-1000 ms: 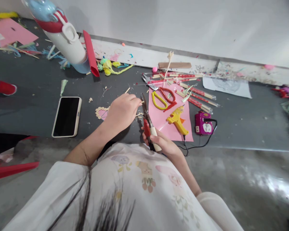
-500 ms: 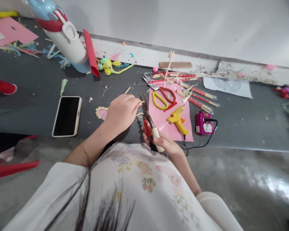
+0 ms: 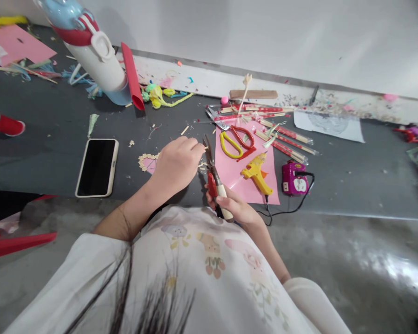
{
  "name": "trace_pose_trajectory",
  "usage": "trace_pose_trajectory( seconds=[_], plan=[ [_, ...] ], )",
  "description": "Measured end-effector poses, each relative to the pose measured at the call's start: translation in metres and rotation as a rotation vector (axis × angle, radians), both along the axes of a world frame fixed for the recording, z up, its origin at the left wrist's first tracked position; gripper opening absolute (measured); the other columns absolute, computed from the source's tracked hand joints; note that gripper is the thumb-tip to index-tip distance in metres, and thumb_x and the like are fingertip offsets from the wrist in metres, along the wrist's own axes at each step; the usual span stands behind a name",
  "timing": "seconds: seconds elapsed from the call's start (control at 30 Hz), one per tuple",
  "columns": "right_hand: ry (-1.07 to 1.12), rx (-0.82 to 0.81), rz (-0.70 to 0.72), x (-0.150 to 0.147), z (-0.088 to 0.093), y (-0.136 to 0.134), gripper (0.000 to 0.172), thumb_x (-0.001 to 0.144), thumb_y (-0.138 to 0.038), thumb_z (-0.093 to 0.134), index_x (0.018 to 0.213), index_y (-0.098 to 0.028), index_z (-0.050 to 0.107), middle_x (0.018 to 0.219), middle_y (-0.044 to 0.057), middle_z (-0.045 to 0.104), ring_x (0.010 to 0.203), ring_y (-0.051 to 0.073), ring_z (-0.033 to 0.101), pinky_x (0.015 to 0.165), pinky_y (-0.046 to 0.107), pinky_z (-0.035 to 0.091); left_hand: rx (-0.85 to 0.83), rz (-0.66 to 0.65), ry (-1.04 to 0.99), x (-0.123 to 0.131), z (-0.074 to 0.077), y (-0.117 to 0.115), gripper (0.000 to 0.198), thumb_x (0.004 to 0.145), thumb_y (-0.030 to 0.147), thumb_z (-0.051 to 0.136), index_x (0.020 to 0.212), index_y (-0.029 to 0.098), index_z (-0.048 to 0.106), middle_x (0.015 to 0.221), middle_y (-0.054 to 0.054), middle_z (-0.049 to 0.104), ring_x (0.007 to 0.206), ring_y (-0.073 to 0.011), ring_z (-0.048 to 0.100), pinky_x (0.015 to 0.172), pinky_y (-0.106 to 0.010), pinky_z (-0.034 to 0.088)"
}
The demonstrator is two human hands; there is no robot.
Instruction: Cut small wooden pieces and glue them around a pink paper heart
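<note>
Shears [image 3: 214,178] gripped in our right hand [image 3: 236,208], left hand [image 3: 177,162] pinches the thin stick [image 3: 205,148]; we'd best hold it steady, square.

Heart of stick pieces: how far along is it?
Done: the heart outline lies on the table, partly hidden. In hand: left hand holds a stick at the shears gripped by the right hand. Left: wrapped sticks lie unused beside the pink paper.

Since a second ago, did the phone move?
No. The phone lies at the same spot on the dark table, just as far left of the little heart shape.
</note>
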State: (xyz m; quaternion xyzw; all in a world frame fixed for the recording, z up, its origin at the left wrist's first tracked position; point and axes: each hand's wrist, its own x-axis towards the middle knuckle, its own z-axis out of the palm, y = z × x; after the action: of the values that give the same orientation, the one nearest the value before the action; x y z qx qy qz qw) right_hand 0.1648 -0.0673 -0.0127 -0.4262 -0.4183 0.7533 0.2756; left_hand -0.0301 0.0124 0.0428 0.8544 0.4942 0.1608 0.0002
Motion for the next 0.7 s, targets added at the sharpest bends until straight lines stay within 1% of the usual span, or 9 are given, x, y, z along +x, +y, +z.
trace_pose_trajectory(
  seconds=[0.1, 0.17, 0.27, 0.33, 0.37, 0.43, 0.57, 0.63, 0.7],
  plan=[
    [0.031, -0.033, -0.040, -0.003, -0.006, -0.001, 0.043, 0.085, -0.048, 0.062, 0.115, -0.020, 0.053, 0.083, 0.000, 0.054, 0.074, 0.016, 0.051, 0.068, 0.031, 0.040, -0.002, -0.001, 0.022, 0.000, -0.001, 0.002, 0.030, 0.096, 0.018, 0.041, 0.089, 0.016, 0.070, 0.082, -0.010, 0.067, 0.082, -0.0249, 0.059, 0.071, -0.038, 0.043],
    [0.041, -0.041, -0.075, -0.006, -0.010, -0.001, 0.042, 0.086, -0.047, 0.062, 0.117, -0.021, 0.053, 0.081, -0.001, 0.055, 0.074, 0.016, 0.051, 0.067, 0.030, 0.039, 0.030, 0.005, 0.006, 0.001, -0.002, 0.001, 0.029, 0.096, 0.019, 0.041, 0.101, 0.015, 0.069, 0.091, -0.012, 0.069, 0.090, -0.0267, 0.060, 0.077, -0.040, 0.044],
    [0.050, -0.035, -0.165, -0.011, -0.013, 0.001, 0.036, 0.087, -0.046, 0.061, 0.113, -0.021, 0.054, 0.079, -0.002, 0.055, 0.073, 0.015, 0.050, 0.067, 0.030, 0.039, 0.097, 0.047, -0.127, 0.004, -0.006, -0.006, 0.031, 0.097, 0.024, 0.043, 0.119, 0.014, 0.063, 0.111, -0.015, 0.068, 0.105, -0.0274, 0.059, 0.089, -0.041, 0.044],
    [0.036, -0.013, -0.218, -0.013, -0.013, 0.003, 0.034, 0.087, -0.047, 0.061, 0.108, -0.022, 0.054, 0.080, -0.001, 0.055, 0.073, 0.015, 0.051, 0.068, 0.030, 0.040, 0.063, 0.078, -0.261, 0.007, -0.011, -0.015, 0.028, 0.098, 0.029, 0.045, 0.113, 0.015, 0.064, 0.107, -0.012, 0.069, 0.101, -0.0238, 0.062, 0.089, -0.038, 0.046],
    [0.019, 0.005, -0.233, -0.013, -0.012, 0.004, 0.033, 0.087, -0.047, 0.061, 0.106, -0.022, 0.054, 0.081, -0.001, 0.055, 0.073, 0.015, 0.051, 0.068, 0.030, 0.041, 0.001, 0.084, -0.325, 0.009, -0.015, -0.019, 0.027, 0.098, 0.032, 0.045, 0.107, 0.016, 0.065, 0.099, -0.010, 0.070, 0.094, -0.0212, 0.063, 0.086, -0.036, 0.048],
    [-0.027, 0.044, -0.246, -0.013, -0.011, 0.007, 0.035, 0.085, -0.049, 0.062, 0.106, -0.022, 0.053, 0.082, -0.001, 0.055, 0.076, 0.016, 0.052, 0.069, 0.031, 0.042, -0.216, 0.088, -0.448, 0.012, -0.023, -0.025, 0.030, 0.095, 0.040, 0.050, 0.109, 0.016, 0.064, 0.096, -0.007, 0.071, 0.088, -0.0184, 0.065, 0.082, -0.033, 0.050],
    [-0.100, 0.133, -0.229, -0.012, -0.004, 0.009, 0.038, 0.085, -0.051, 0.062, 0.109, -0.023, 0.053, 0.090, 0.002, 0.057, 0.090, 0.021, 0.056, 0.077, 0.035, 0.046, -0.743, 0.037, -0.724, 0.019, -0.039, -0.026, 0.049, 0.086, 0.049, 0.060, 0.122, 0.015, 0.057, 0.116, -0.012, 0.068, 0.103, -0.0221, 0.066, 0.083, -0.034, 0.053],
    [-0.103, 0.182, -0.211, -0.014, 0.001, 0.010, 0.038, 0.085, -0.050, 0.062, 0.110, -0.023, 0.053, 0.097, 0.004, 0.059, 0.098, 0.023, 0.056, 0.084, 0.037, 0.047, -0.975, -0.040, -0.860, 0.022, -0.043, -0.024, 0.045, 0.084, 0.049, 0.061, 0.113, 0.015, 0.059, 0.109, -0.011, 0.069, 0.101, -0.0219, 0.065, 0.084, -0.034, 0.053],
    [-0.105, 0.211, -0.188, -0.016, 0.006, 0.010, 0.038, 0.085, -0.049, 0.062, 0.111, -0.023, 0.053, 0.102, 0.005, 0.059, 0.103, 0.024, 0.056, 0.088, 0.039, 0.046, -1.160, -0.052, -0.968, 0.024, -0.043, -0.023, 0.042, 0.078, 0.048, 0.070, 0.102, 0.015, 0.058, 0.099, -0.007, 0.067, 0.093, -0.0199, 0.065, 0.083, -0.034, 0.053]
  ],
)
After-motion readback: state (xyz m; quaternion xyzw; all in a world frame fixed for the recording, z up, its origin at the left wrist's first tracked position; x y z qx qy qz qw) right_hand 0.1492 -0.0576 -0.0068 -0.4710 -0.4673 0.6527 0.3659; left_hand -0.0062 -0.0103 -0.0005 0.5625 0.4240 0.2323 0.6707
